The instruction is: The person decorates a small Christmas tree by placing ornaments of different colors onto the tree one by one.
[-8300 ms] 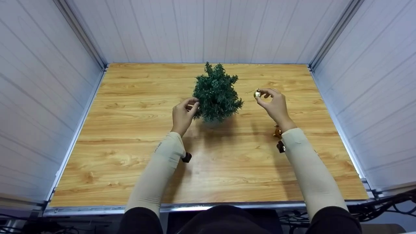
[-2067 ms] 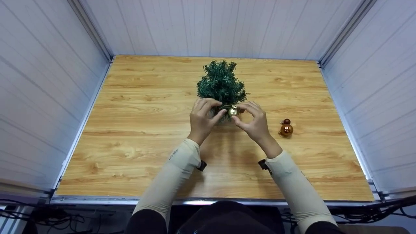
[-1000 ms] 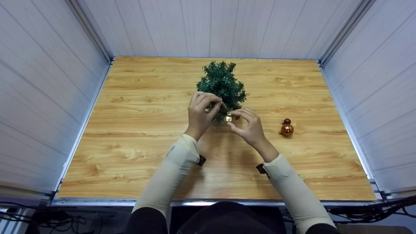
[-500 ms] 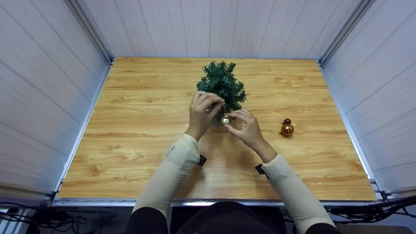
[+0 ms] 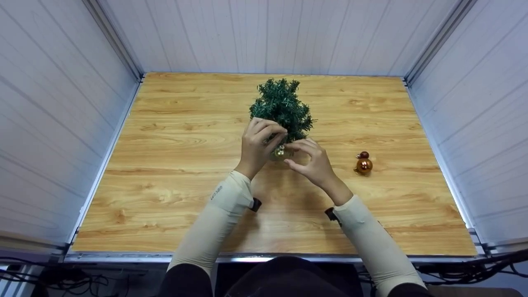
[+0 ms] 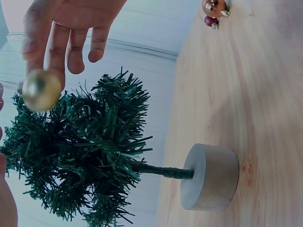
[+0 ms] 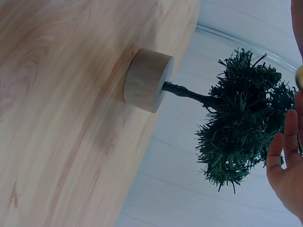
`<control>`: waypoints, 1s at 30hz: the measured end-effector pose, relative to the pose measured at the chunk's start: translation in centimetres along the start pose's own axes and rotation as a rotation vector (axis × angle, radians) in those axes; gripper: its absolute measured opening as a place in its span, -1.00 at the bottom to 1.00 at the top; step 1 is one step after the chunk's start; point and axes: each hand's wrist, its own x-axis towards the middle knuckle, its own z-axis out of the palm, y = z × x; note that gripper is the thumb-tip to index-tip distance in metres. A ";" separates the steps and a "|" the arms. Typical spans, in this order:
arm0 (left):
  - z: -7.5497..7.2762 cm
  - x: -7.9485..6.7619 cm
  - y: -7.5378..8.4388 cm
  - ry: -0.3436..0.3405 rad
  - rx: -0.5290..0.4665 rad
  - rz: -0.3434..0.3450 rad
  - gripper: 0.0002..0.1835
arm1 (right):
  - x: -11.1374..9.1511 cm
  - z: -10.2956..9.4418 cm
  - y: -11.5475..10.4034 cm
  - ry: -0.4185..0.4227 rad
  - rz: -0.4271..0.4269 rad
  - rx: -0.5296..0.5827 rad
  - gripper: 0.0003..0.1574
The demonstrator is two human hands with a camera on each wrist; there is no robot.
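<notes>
A small green artificial Christmas tree (image 5: 282,107) stands on a round wooden base (image 6: 210,177). In front of it my left hand (image 5: 260,142) pinches the thin string of a gold bauble (image 6: 41,90) between thumb and forefinger. The bauble hangs below those fingertips, blurred in the left wrist view and partly cut off in the right wrist view. To its right is my right hand (image 5: 311,161), thumb and forefinger spread apart with nothing between them.
An orange bauble (image 5: 364,166) and a smaller dark red bauble (image 5: 363,155) lie together on the wooden table (image 5: 165,198), right of the tree. White panel walls (image 5: 264,37) enclose the table's back and sides.
Over the last second the gold bauble has moved left and now hangs from the left hand's pinch. The right hand's fingers have come off it. Earlier, the right hand alone held it, right of the tree.
</notes>
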 end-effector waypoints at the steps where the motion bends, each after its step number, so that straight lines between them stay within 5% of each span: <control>1: 0.0 0.0 0.0 -0.001 0.004 0.001 -0.91 | 0.1 0.0 -0.3 0.003 0.005 0.004 -0.59; 8: -0.1 -0.2 0.0 -0.009 0.023 -0.006 -0.92 | 1.8 -1.1 -3.9 0.066 0.015 0.038 -0.74; 14: 0.0 0.0 0.2 -0.001 0.026 0.002 -0.92 | 3.2 -1.6 -5.5 0.127 0.123 0.082 -0.83; 22: 0.0 0.0 0.2 0.010 0.019 0.004 -0.91 | 3.9 -1.5 -5.9 0.121 0.261 0.155 -0.88; 30: 0.0 0.0 0.2 0.013 0.006 -0.004 -0.91 | 4.2 -1.7 -6.1 0.103 0.279 0.184 -0.90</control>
